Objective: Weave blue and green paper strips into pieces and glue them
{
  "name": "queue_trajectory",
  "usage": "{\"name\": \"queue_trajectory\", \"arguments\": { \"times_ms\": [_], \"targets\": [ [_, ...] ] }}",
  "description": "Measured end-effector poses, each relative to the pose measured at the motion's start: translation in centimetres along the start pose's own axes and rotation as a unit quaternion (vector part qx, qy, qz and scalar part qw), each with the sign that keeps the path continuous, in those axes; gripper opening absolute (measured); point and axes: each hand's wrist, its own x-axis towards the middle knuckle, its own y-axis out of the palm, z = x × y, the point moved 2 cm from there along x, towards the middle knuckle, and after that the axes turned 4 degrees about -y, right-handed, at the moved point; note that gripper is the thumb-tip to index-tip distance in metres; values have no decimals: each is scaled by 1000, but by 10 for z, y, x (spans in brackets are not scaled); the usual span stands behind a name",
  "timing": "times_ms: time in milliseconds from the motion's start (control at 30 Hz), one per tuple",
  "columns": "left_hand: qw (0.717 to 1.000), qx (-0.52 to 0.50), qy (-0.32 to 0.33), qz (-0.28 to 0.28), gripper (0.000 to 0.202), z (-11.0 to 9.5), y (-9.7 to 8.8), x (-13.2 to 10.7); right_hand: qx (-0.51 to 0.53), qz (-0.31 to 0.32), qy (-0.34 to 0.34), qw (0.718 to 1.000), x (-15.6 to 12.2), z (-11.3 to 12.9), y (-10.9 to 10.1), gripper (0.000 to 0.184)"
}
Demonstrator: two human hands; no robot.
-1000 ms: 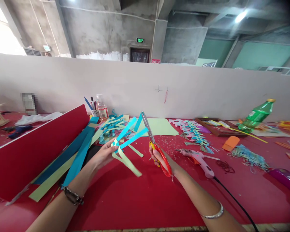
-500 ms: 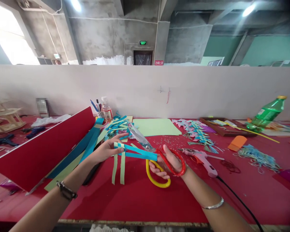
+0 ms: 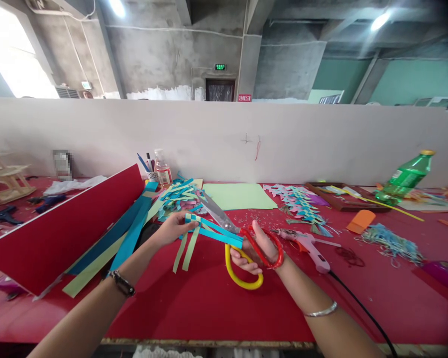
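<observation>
Between the fingers of my left hand (image 3: 177,229) is the woven end of some blue and pale green paper strips (image 3: 212,233). Two green tails dangle below it, and the blue strips stretch right toward my other hand. My right hand (image 3: 259,251) is hooked through the handles of a large pair of scissors (image 3: 216,211), one loop red and one yellow. The blades point up and left, over a heap of cut strips (image 3: 181,196). The blue strip ends lie by the scissors' pivot; whether my right fingers pinch them is hidden.
A pink glue gun (image 3: 309,246) with a black cord lies right of my right hand. Behind are green paper sheets (image 3: 239,195) and braided paper pieces (image 3: 296,204). A red board (image 3: 74,223) stands at left; a green bottle (image 3: 406,176) leans at far right.
My left hand has closed in on the woven end, its fingers more bent, and the green tails have swung aslant. The scissors and my right hand stay nearly where they were.
</observation>
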Motion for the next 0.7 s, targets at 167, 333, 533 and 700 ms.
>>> {"name": "queue_trajectory", "arguments": {
  "times_ms": [167, 333, 533, 700],
  "targets": [
    [998, 58, -5, -32, 25, 5, -2, 1, 11, -10, -79, 997, -1, 10, 1, 86],
    [991, 82, -4, -105, 30, -10, -14, 3, 12, -22, -125, 992, -3, 17, 2, 82],
    [983, 55, 50, -171, 40, -52, -36, -1, 5, -40, -145, 989, -7, 19, -2, 80],
    [976, -28, 42, -214, 36, -73, -52, -10, -21, -43, -141, 989, -6, 20, -1, 77]
  ]
}}
